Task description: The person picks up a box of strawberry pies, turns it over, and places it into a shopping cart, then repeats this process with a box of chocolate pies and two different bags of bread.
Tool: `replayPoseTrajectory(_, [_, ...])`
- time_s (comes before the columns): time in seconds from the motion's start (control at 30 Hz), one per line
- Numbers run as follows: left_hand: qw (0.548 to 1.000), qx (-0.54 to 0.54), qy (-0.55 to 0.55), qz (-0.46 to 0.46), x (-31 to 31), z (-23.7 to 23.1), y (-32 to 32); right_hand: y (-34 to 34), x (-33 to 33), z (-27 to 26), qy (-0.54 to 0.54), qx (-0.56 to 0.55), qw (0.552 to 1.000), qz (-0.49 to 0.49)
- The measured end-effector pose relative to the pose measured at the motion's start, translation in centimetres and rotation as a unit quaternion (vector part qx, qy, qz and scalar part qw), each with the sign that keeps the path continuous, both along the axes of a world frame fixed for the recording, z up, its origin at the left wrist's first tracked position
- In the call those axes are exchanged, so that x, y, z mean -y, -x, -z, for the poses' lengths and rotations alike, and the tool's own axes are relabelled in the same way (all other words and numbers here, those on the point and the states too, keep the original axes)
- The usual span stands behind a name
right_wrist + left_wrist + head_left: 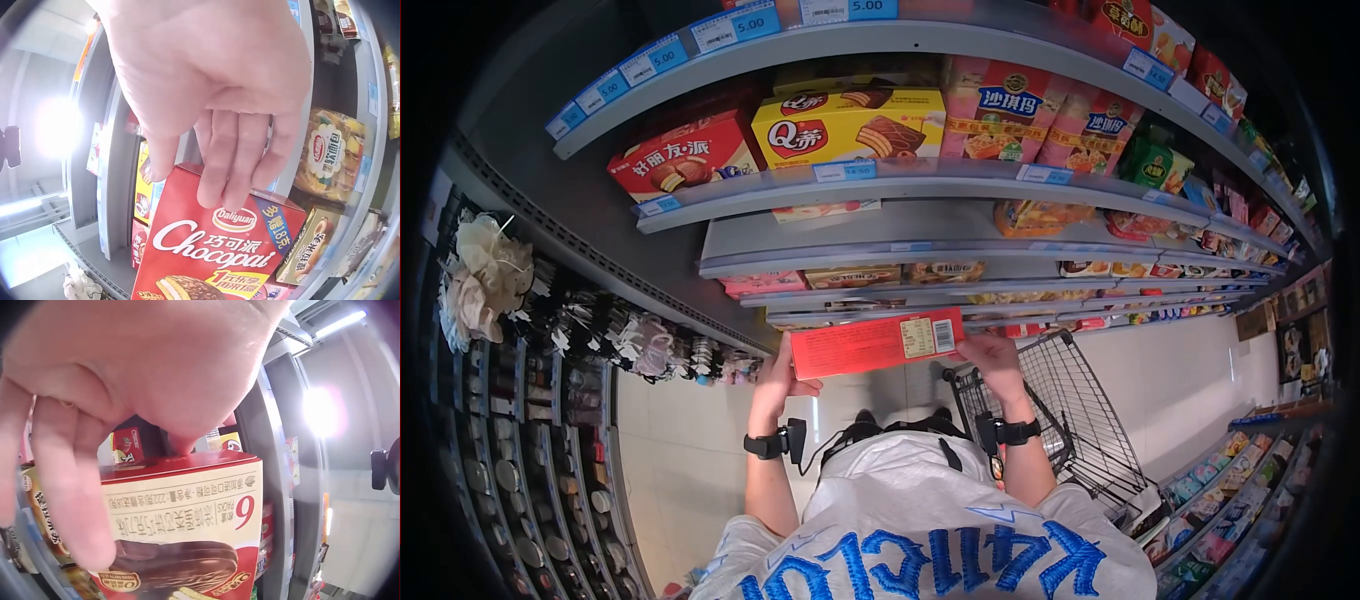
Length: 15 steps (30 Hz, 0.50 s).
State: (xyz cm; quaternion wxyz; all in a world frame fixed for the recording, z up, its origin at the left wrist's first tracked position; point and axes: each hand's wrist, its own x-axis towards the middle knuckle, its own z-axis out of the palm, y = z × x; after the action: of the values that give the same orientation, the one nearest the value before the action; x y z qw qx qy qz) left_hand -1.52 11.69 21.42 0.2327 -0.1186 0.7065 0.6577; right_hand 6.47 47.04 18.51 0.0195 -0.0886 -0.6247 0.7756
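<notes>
A red Chocopai box (878,342) is held level in front of the body, one hand at each end. In the head view its red side with a pale label panel and barcode faces up. My left hand (774,378) grips the left end; the left wrist view shows fingers (75,487) over the cream face, which pictures a chocolate pie. My right hand (996,366) grips the other end. The right wrist view shows that thumb and fingers (228,162) pinching the box's edge by the Daliyuan logo.
Shelves ahead carry a yellow Q box (850,128), a red pie box (685,158) and pink bags (1003,110). A black wire shopping cart (1080,420) stands at the right. Hair accessories (490,270) hang at the left beside a rack of small goods (530,480).
</notes>
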Motion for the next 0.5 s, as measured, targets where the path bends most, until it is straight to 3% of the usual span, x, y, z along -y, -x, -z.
replayPoseTrajectory(0.17, [0.995,0.073,0.040,0.050,1.5,0.4,0.2,-0.7,1.1,-1.3,-0.074,0.030,0.997,0.012])
replayPoseTrajectory(0.5, [0.987,0.110,0.034,0.114,2.5,3.5,2.0,-4.4,2.8,-2.2,-0.154,0.075,0.984,0.050])
